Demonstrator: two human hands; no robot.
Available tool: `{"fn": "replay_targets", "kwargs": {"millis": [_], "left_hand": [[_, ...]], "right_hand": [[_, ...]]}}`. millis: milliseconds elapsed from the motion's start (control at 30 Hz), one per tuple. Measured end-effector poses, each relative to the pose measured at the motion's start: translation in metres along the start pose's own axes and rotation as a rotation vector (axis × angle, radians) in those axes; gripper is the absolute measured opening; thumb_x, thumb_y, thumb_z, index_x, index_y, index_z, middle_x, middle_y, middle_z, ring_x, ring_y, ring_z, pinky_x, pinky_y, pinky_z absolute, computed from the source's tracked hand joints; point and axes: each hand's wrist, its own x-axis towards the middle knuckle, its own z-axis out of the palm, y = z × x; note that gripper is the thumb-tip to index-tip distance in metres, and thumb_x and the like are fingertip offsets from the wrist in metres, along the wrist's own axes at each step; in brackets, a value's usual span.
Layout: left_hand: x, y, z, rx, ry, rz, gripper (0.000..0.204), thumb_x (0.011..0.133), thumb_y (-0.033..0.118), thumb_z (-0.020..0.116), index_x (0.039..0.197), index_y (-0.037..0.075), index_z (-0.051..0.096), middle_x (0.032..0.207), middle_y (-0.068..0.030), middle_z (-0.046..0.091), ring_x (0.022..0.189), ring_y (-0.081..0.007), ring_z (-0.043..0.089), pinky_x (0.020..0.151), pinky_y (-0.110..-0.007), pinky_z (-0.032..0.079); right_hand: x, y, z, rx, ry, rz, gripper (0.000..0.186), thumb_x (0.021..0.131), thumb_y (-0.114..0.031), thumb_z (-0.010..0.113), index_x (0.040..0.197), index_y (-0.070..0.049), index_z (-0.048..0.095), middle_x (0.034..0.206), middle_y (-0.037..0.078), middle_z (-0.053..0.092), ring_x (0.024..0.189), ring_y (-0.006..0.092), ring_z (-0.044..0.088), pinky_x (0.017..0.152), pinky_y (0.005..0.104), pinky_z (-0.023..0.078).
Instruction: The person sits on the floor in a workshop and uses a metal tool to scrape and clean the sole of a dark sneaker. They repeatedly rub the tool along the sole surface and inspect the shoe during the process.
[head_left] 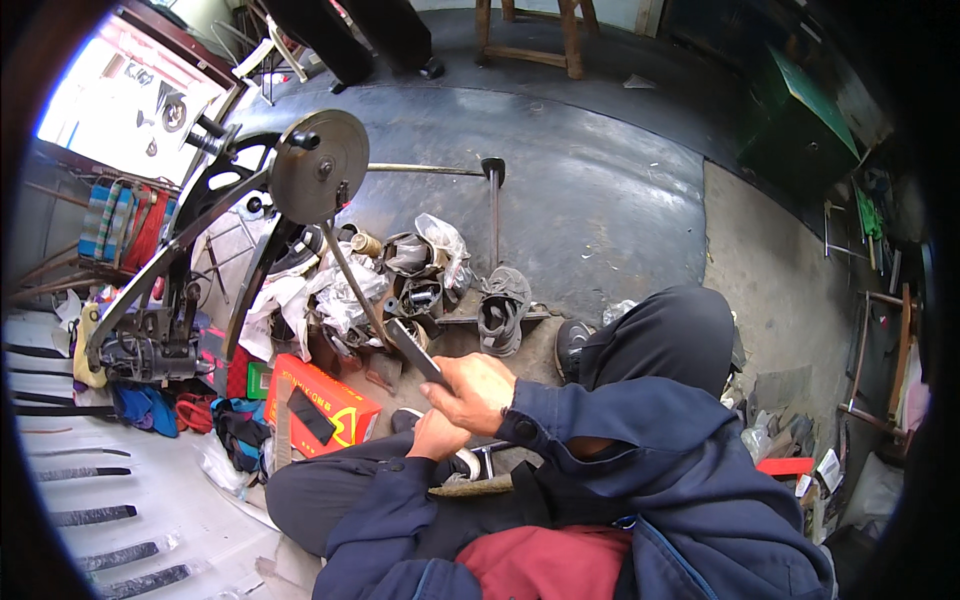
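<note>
In front of my lap, my right hand [478, 388] is closed around a flat, dark, narrow tool [416, 350] with a pale edge. The tool points up and to the left; its exact kind is not clear. Just below it and almost touching, my left hand [438, 434] has its fingers curled in, and whatever they hold is hidden. A grey sneaker [503, 305] stands on the ground beyond my hands. Left of my hands lies a red box [350, 395] with a dark phone [312, 417] on top.
A hand-cranked sewing machine with a large round wheel [318, 168] stands at the left. Shoes and plastic bags [345, 295] are heaped beside it. Black strips [95, 515] lie on a pale surface at lower left. A person's legs [375, 40] and a wooden stool [530, 52] are at the back.
</note>
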Motion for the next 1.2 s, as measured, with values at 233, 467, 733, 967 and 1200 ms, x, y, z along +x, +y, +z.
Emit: {"fn": "replay_targets", "kwargs": {"millis": [233, 467, 733, 967, 1200], "left_hand": [[0.021, 0.029, 0.012, -0.123, 0.247, 0.036, 0.035, 0.084, 0.029, 0.073, 0.112, 0.009, 0.065, 0.107, -0.0166, 0.067, 0.100, -0.0323, 0.062, 0.086, -0.045, 0.050], [0.090, 0.107, -0.019, -0.016, 0.393, 0.316, 0.023, 0.083, 0.014, 0.075, 0.103, 0.008, 0.065, 0.097, -0.0121, 0.062, 0.079, -0.0242, 0.063, 0.075, -0.038, 0.051], [0.177, 0.144, -0.015, 0.324, 0.352, 0.441, 0.048, 0.077, 0.016, 0.078, 0.123, 0.016, 0.066, 0.132, -0.0129, 0.056, 0.124, -0.0352, 0.052, 0.101, -0.048, 0.044], [0.205, 0.112, -0.017, -0.277, 0.323, 0.241, 0.017, 0.094, 0.015, 0.066, 0.103, 0.005, 0.075, 0.092, -0.0073, 0.074, 0.084, -0.0221, 0.070, 0.077, -0.039, 0.054], [0.143, 0.094, -0.083, -1.196, 0.015, 0.138, 0.024, 0.105, 0.020, 0.060, 0.112, -0.002, 0.067, 0.089, -0.0060, 0.071, 0.078, -0.0140, 0.067, 0.075, -0.028, 0.055]], "right_hand": [[-0.009, -0.007, -0.008, 0.133, 0.081, -0.061, 0.024, 0.093, -0.027, 0.062, 0.098, -0.003, 0.063, 0.076, 0.023, 0.065, 0.077, 0.0462, 0.065, 0.068, 0.0526, 0.050], [-0.019, -0.022, -0.021, 0.271, 0.159, -0.127, 0.019, 0.098, -0.020, 0.060, 0.107, -0.004, 0.062, 0.075, 0.017, 0.061, 0.072, 0.0370, 0.062, 0.067, 0.0445, 0.047], [-0.018, -0.018, -0.045, 0.492, 0.238, -0.028, 0.020, 0.100, -0.021, 0.058, 0.113, -0.005, 0.060, 0.079, 0.016, 0.060, 0.072, 0.0387, 0.061, 0.066, 0.0435, 0.048], [-0.012, -0.017, -0.059, 0.543, 0.281, 0.055, 0.022, 0.098, -0.024, 0.057, 0.104, -0.003, 0.059, 0.076, 0.021, 0.063, 0.075, 0.0451, 0.064, 0.068, 0.0504, 0.049], [-0.014, -0.014, -0.057, 0.586, 0.258, 0.031, 0.019, 0.100, -0.022, 0.063, 0.099, -0.003, 0.062, 0.071, 0.004, 0.060, 0.062, 0.0114, 0.059, 0.058, 0.0310, 0.049]]}}
